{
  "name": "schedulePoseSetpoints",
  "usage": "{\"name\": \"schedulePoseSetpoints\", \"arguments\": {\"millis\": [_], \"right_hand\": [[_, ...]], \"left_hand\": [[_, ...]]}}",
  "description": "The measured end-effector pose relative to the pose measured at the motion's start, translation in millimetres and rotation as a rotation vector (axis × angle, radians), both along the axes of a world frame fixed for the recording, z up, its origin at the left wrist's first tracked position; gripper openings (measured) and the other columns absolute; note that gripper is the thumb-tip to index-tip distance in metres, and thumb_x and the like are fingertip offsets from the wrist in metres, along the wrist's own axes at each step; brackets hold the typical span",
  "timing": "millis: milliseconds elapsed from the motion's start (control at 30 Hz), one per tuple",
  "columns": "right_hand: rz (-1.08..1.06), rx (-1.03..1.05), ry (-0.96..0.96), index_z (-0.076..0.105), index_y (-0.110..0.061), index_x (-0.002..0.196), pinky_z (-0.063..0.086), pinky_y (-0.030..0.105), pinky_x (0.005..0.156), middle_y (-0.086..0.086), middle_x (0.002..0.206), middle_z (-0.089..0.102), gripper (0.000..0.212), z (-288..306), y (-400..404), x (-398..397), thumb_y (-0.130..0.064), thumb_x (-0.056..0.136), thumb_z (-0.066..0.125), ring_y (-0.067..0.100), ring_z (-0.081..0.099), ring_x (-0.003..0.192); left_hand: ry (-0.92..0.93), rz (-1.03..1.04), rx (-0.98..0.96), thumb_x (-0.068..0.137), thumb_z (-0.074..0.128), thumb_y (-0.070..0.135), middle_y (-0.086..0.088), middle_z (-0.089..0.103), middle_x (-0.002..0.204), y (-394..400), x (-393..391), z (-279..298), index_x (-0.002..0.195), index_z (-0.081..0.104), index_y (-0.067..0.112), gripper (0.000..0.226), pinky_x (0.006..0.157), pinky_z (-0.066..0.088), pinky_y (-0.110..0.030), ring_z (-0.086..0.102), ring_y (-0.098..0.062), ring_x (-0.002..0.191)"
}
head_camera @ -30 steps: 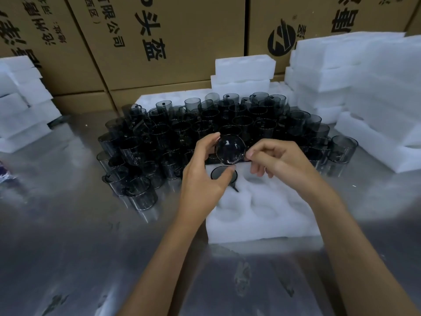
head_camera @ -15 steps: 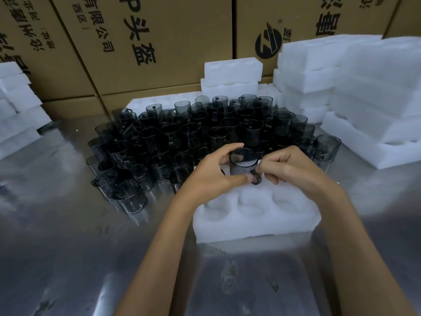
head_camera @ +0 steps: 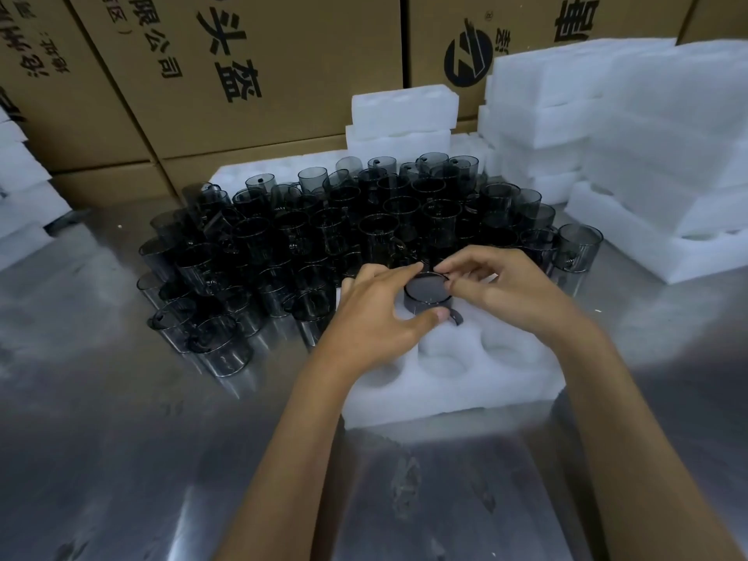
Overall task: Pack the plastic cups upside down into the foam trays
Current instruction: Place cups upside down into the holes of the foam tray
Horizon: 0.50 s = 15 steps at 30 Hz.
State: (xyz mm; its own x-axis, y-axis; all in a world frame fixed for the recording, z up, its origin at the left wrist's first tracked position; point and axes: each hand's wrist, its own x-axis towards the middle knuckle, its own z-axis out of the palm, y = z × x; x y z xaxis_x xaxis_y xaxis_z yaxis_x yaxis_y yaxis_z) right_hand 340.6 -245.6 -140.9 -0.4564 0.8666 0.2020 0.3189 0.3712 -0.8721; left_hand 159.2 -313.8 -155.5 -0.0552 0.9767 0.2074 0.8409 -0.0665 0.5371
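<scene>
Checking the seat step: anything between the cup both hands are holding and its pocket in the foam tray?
Nothing visible. The cup is base up, already partly down in a back-row pocket of the foam tray, held by the left hand and right hand. Its handle sticks out over the foam. The pocket's inside is hidden.

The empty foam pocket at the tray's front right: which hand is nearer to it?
Right. The right hand hovers just behind that pocket; the left hand sits farther left.
</scene>
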Motion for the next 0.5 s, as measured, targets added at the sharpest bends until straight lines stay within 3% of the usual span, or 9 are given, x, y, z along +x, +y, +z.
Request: {"name": "schedulePoseSetpoints", "arguments": {"millis": [100,267,400,500], "right_hand": [[0.002,-0.003,-0.036,0.076,-0.022,0.096,0.047,0.014,0.076,0.001,0.096,0.072,0.018,-2,1,0,-0.008,0.085,0.073,0.008,0.060,0.080],[0.033,0.043,-0.142,0.076,-0.028,0.084,0.039,0.014,0.076,-0.008,0.101,0.062,0.014,-5,3,-1,-0.014,0.083,0.077,0.003,0.056,0.088],[0.002,0.097,-0.162,0.072,-0.037,0.089,0.035,0.018,0.086,-0.013,0.106,0.060,0.012,-8,5,-4,-0.038,0.078,0.073,0.008,0.051,0.107],[0.020,0.106,-0.196,0.071,-0.040,0.091,0.038,0.032,0.104,-0.017,0.110,0.063,0.014,-10,4,-10,-0.029,0.084,0.075,0.013,0.051,0.120]], "left_hand": [[0.076,-0.054,0.091,0.097,0.047,0.057,0.017,0.045,0.147,1,1,-2,0.147,0.047,0.023,0.060,0.095,0.013,-0.021,0.028,-0.004,0.126],[0.314,-0.025,0.093,0.102,0.039,0.049,0.016,0.044,0.147,3,2,-5,0.146,0.048,0.025,0.051,0.097,0.016,-0.031,0.027,-0.010,0.128],[0.268,-0.018,0.091,0.101,0.043,0.043,0.019,0.051,0.139,2,1,-2,0.145,0.050,0.028,0.047,0.092,0.014,-0.029,0.029,-0.005,0.124],[0.203,0.007,0.079,0.099,0.045,0.033,0.018,0.054,0.135,2,1,1,0.142,0.054,0.028,0.043,0.088,0.013,-0.029,0.031,-0.005,0.122]]}}
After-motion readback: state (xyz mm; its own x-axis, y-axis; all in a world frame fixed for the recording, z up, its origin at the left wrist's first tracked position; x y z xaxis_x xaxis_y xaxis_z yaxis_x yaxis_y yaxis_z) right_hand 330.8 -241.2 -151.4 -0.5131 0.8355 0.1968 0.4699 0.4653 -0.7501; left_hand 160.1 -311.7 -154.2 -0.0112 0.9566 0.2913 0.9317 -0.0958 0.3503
